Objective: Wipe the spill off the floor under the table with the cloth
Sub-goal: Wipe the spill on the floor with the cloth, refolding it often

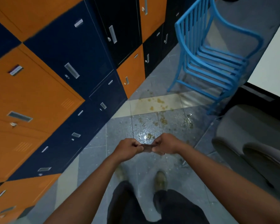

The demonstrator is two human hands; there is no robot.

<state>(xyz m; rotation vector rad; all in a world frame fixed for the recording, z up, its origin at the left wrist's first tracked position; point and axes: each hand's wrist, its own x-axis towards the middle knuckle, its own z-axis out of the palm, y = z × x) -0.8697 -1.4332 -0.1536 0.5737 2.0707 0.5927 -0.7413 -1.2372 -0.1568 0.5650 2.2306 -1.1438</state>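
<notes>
A yellowish-brown spill [160,110] lies in blobs and wet patches across the grey and cream floor tiles ahead of me, reaching from near the blue chair to just beyond my hands. Both hands are held out in front of me above the floor. My left hand [128,149] and my right hand [166,143] each pinch one end of a small dark brownish cloth [146,147], which is stretched between them. Most of the cloth is hidden by my fingers. A white table [271,65] edge shows at the right.
Orange and navy lockers [63,78] line the left side. A blue slatted chair [213,59] stands over the far part of the spill. A grey upholstered seat [252,136] is at the right. My feet [160,180] stand on the grey tiles below.
</notes>
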